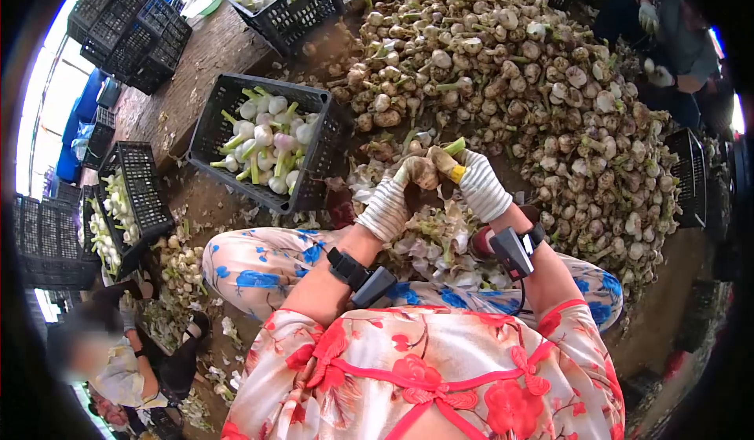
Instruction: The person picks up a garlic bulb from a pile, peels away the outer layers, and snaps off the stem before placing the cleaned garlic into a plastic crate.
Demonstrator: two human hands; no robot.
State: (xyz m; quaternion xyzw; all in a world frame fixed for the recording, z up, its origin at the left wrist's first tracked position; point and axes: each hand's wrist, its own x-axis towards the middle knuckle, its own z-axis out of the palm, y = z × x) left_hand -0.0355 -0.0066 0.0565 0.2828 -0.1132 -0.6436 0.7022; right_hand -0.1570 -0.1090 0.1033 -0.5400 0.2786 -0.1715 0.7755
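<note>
Both hands wear white knit gloves with soiled fingers and meet in front of my knees. A garlic bulb (426,175) sits between them, partly covered by the fingers. My left hand (399,182) closes on it from the left. On the other side, my right hand (465,171) is closed too, and a cut green garlic stem (455,146) sticks out above its fingers. Loose garlic skins (432,243) lie below the hands. Left of them stands a black crate (206,110) with peeled, white garlic bulbs (265,137) whose stems are trimmed short.
A large heap of unpeeled garlic (503,71) spreads ahead and right. Another garlic crate (294,16) stands farther back; more crates (137,196) are at left. One co-worker (133,353) sits at lower left, another person (667,47) at upper right.
</note>
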